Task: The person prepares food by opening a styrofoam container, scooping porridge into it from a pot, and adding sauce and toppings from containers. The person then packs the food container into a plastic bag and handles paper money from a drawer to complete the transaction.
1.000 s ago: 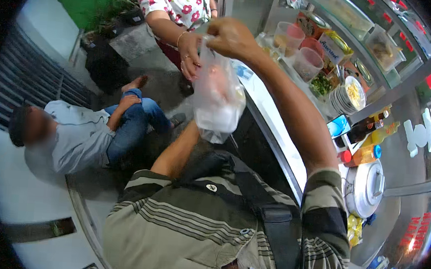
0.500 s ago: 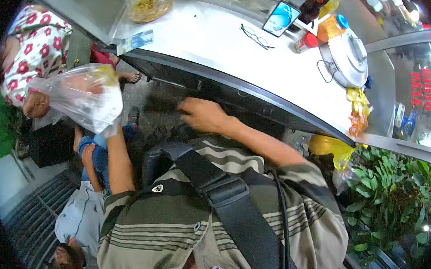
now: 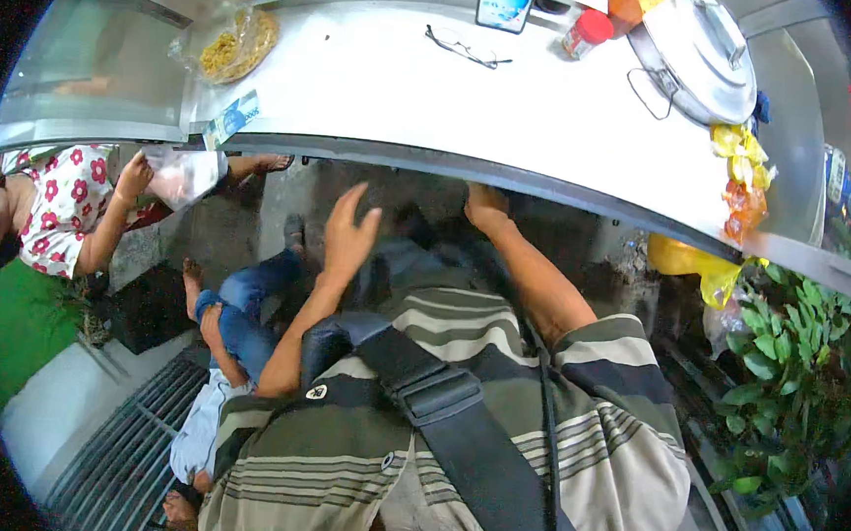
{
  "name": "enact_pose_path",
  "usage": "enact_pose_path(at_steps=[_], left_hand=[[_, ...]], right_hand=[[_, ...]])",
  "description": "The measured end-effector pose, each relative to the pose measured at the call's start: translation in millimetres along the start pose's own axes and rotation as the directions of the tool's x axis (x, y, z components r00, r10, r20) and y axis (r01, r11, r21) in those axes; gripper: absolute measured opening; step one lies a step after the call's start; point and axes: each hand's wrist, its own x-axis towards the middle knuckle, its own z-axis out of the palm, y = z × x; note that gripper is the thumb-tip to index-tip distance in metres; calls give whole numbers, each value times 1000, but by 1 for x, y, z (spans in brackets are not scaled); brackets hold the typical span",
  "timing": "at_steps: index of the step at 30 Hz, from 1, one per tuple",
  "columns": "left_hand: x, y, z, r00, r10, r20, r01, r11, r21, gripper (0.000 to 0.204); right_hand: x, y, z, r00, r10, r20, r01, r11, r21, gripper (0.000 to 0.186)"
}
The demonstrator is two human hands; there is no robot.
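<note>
My left hand (image 3: 351,236) is raised in front of me, just short of the counter, with thumb and fingers apart and nothing in it. My right hand (image 3: 487,209) is at the front edge of the white counter (image 3: 378,104); its fingers are partly hidden by that edge. At the left, a person in a flower-patterned top (image 3: 70,191) holds a clear plastic bag (image 3: 183,178) with something reddish inside. On the counter's left corner lies a bluish banknote (image 3: 230,122), nearest to my left hand among the things on top.
The counter carries a bag of yellow food (image 3: 238,47), eyeglasses (image 3: 465,48), a phone (image 3: 506,0), a red-lidded jar (image 3: 587,32), a lidded metal pot (image 3: 697,53) and yellow and orange bags (image 3: 742,179). Another person (image 3: 214,399) sits at lower left. Leafy plants (image 3: 802,390) stand at right.
The plastic bag has passed from my left hand to the person at the left, who has drawn it away. My left hand has come back toward the middle; my right hand has moved right, to the counter edge.
</note>
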Motion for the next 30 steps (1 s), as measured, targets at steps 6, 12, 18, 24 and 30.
enact_pose_path(at_steps=[6, 12, 18, 24, 30], left_hand=[[25, 24, 48, 830, 509, 228, -540, 835, 101, 45], [13, -1, 63, 712, 468, 524, -593, 801, 89, 10], [-26, -2, 61, 651, 368, 664, -554, 828, 85, 20], [-37, 0, 65, 592, 521, 615, -628, 777, -53, 9], [-11, 34, 60, 554, 114, 825, -161, 987, -28, 36]], right_hand=[[-63, -38, 5, 988, 58, 145, -59, 998, 5, 36], [-108, -23, 16, 893, -27, 449, -10, 997, 79, 37], [-173, -38, -100, 962, -265, 62, 217, 886, 409, 15], [-76, -2, -35, 890, 129, -438, -12, 965, 261, 14], [-59, 3, -8, 872, 47, -487, 70, 973, 218, 16]])
